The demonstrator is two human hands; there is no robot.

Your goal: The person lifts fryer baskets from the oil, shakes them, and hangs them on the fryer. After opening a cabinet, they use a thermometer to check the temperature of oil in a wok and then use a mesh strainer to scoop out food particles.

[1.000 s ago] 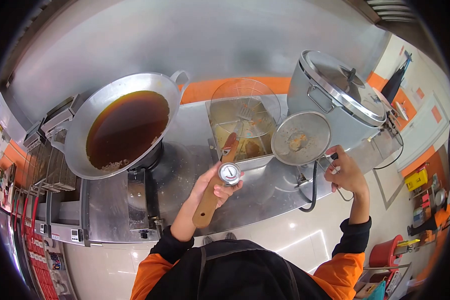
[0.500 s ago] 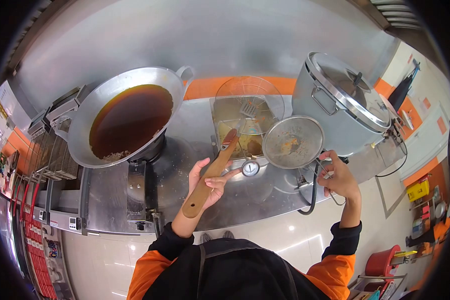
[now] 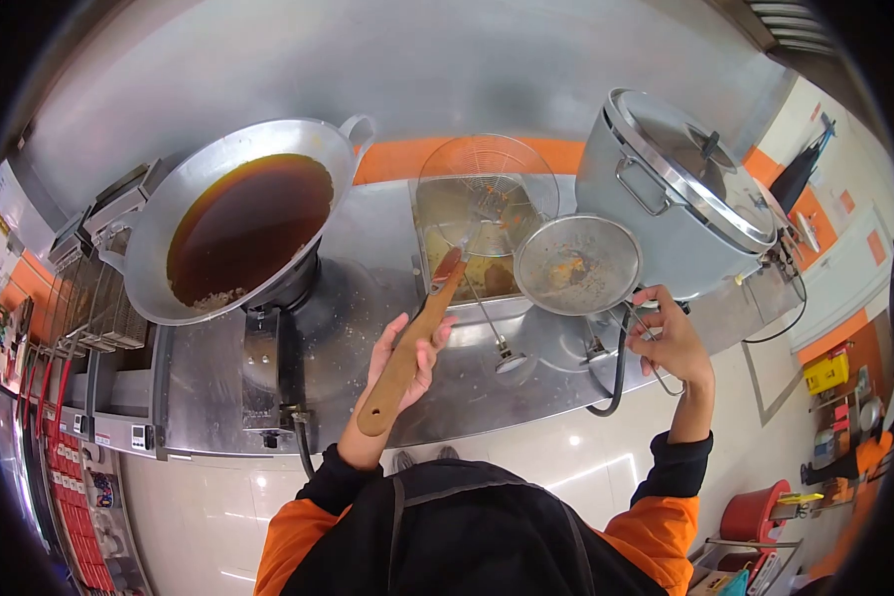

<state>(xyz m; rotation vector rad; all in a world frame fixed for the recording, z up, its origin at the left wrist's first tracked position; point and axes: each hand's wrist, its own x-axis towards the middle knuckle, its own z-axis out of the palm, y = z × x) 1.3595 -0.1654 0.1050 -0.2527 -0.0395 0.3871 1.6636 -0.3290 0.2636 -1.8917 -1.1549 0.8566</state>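
Note:
My left hand is wrapped around the long wooden handle of a slotted turner. The turner's slotted metal head points away, over a rectangular metal tray holding oily liquid and crumbs. A dial thermometer stands just right of my left hand, apart from it, its thin stem leaning into the tray. My right hand grips the wire handle of a round fine-mesh strainer. Orange and brown bits lie in the strainer's mesh, beside the tray's right side. Behind it, a wider wire skimmer rests over the tray.
A large metal wok of dark brown oil stands on a burner at left. On the right is a tall lidded pot. Wire fryer baskets sit far left. A black hose hangs over the steel counter's front edge.
My left index finger has come away from the thermometer, whose dial has tipped to face downward and shifted slightly. Both hands still hold their tools. The whole view has shifted slightly.

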